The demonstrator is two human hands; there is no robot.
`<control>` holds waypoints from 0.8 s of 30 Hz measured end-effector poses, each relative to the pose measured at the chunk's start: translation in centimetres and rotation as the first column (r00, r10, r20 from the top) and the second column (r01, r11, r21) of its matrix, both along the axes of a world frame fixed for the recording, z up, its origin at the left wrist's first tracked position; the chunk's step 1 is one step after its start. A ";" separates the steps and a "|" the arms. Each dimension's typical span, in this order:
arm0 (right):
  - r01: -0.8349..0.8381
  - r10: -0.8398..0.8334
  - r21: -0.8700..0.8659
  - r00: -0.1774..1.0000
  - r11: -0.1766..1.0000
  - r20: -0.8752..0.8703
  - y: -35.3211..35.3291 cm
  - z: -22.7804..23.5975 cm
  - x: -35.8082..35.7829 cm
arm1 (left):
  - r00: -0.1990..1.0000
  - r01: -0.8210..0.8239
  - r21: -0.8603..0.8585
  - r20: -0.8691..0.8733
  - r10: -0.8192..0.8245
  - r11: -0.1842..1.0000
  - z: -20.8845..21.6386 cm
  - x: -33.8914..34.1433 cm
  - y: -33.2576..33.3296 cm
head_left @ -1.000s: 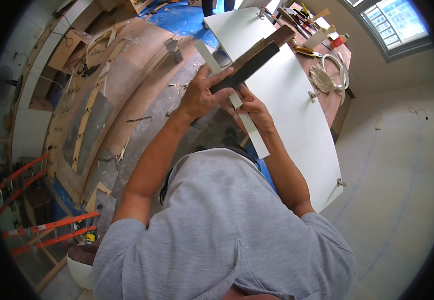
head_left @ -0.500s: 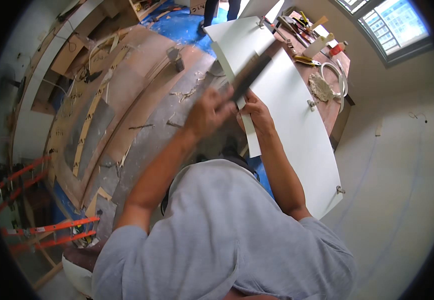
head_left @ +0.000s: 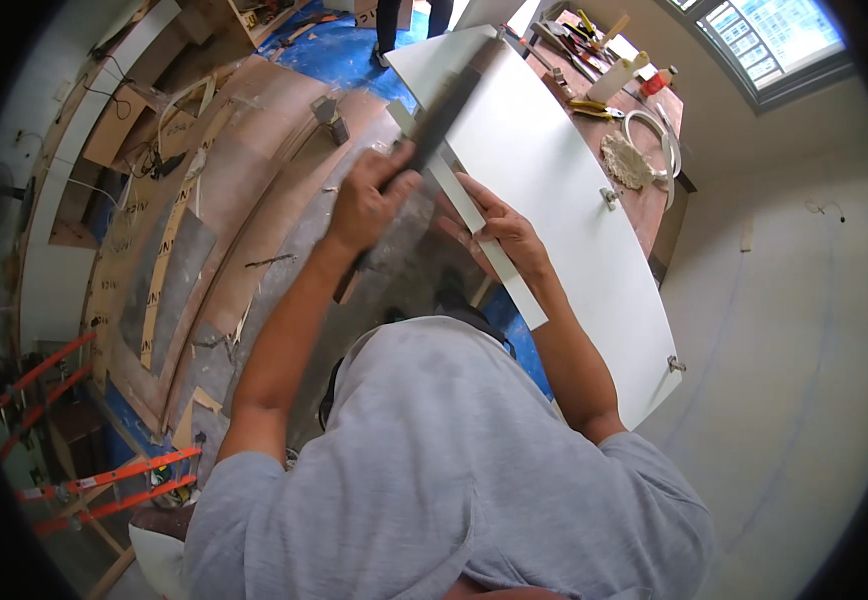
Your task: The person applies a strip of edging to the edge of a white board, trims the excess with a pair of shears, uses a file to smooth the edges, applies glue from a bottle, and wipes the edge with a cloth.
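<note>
My left hand (head_left: pixel 366 200) is closed around a long, dark, bar-shaped tool (head_left: pixel 444 110). Motion smears it, so its exact kind does not show; it slants from beside my left wrist up across the far end of a white panel (head_left: pixel 574 220). My right hand (head_left: pixel 509 228) grips a narrow white strip (head_left: pixel 512 278) between thumb and fingers. The strip lies slanted along the panel's left edge, its near end pointing toward my body. Part of its far half is hidden behind the dark tool.
Metal hinges (head_left: pixel 609 198) sit along the panel's right edge. Beyond is a brown bench (head_left: pixel 644 215) with pliers (head_left: pixel 594 108), bottles and a coiled white band (head_left: pixel 669 150). Brown boards (head_left: pixel 264 130) lie left; an orange ladder (head_left: pixel 119 473) is lower left. Another person's legs (head_left: pixel 386 25) show at the back.
The dark tool has swung left and toward me with my left hand. The white strip now shows more of its length, and my right hand has shifted slightly down along it.
</note>
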State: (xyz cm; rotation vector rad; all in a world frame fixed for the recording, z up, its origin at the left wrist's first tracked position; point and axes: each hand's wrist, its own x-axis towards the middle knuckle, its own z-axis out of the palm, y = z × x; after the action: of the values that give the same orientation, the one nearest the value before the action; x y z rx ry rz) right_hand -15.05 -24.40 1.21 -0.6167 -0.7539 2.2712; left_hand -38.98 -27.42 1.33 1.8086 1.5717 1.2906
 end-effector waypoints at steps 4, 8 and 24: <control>-0.009 0.004 0.064 0.997 0.998 0.077 1.5 -0.4 0.5 | 0.993 0.078 -0.121 -0.084 -0.089 0.990 0.9 3.8 -1.4; 0.085 -0.086 0.009 0.996 0.996 0.035 -0.2 0.5 -1.2 | 0.995 -0.085 -0.100 -0.057 0.080 0.991 -0.7 1.6 2.0; -0.010 0.009 0.029 0.999 1.000 0.031 -0.2 0.4 1.4 | 0.996 0.065 -0.017 0.059 -0.064 0.998 0.6 1.6 1.0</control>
State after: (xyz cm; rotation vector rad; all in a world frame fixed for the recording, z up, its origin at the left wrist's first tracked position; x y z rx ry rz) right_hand -13.69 -24.61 1.61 -0.6373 -0.8055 2.2599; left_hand -37.35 -26.38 1.88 1.7789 1.4770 1.2830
